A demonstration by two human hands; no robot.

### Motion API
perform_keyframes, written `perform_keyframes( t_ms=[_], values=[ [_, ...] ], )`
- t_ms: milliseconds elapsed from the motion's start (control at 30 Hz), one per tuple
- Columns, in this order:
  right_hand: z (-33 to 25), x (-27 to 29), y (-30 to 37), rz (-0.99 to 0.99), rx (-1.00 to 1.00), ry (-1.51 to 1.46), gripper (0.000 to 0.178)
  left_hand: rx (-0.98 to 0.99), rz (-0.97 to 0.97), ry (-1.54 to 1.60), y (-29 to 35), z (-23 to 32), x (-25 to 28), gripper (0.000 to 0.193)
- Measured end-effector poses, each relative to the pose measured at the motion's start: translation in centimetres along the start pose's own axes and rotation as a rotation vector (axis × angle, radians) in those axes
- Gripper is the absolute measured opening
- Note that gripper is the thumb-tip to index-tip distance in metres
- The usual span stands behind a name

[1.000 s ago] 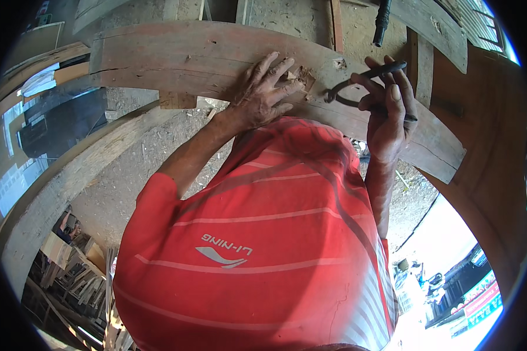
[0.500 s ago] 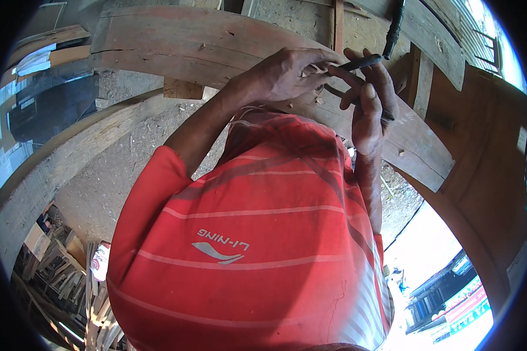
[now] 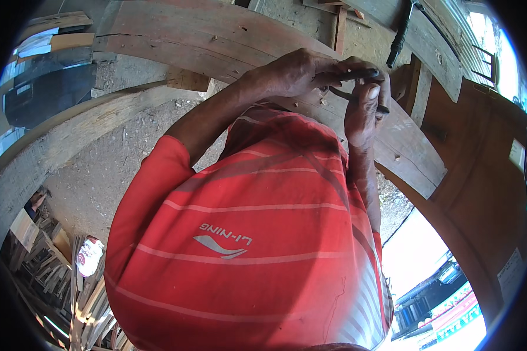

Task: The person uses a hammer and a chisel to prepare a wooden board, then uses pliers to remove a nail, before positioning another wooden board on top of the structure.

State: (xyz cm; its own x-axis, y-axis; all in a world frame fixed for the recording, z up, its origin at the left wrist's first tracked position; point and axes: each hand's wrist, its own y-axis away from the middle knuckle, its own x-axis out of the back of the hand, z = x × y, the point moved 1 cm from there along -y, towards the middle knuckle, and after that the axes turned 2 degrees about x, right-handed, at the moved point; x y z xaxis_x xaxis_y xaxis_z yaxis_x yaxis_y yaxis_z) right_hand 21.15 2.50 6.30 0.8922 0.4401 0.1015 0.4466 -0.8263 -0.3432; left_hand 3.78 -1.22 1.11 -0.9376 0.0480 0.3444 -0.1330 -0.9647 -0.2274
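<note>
My left hand (image 3: pixel 301 73) and my right hand (image 3: pixel 363 114) are close together over a long curved wooden plank. Between them is a dark metal tool with two slim arms (image 3: pixel 360 74), which looks like a pair of pliers. The left hand's fingers are closed round its left end, whose head is hidden. My right hand's fingers curl over the arms, with the thumb pointing up. Beneath both hands, the curved plank (image 3: pixel 181 38) runs across the view.
A black, wrapped handle (image 3: pixel 398 44) lies by another plank (image 3: pixel 433 52) at upper right. To the left curves a pale timber beam (image 3: pixel 58 137). Wood scraps (image 3: pixel 52 269) and a white bag (image 3: pixel 89 255) lie at lower left. A large brown panel (image 3: pixel 480 164) stands at right.
My right hand's fingers, spread before, have folded down over the tool's arms. The arms are closer together now. The view has shifted slightly.
</note>
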Motion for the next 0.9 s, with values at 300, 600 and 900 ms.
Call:
perform_keyframes(
  t_ms=[300,600,900],
  values=[
    [-0.2,-1.2,0.1,-0.231,-0.132,0.036,0.049,0.014,-0.010,-0.071,3.4,-2.7,-2.5,0.038],
    [-0.5,-3.4,-1.5,-0.226,-0.050,-0.002,0.057,-0.003,0.224,0.166,2.8,1.4,-5.4,0.081],
    [2.9,-2.0,-3.0,-0.258,0.191,0.135,0.054,-0.013,0.211,-0.006,1.9,0.4,-6.6,0.061]
  ],
)
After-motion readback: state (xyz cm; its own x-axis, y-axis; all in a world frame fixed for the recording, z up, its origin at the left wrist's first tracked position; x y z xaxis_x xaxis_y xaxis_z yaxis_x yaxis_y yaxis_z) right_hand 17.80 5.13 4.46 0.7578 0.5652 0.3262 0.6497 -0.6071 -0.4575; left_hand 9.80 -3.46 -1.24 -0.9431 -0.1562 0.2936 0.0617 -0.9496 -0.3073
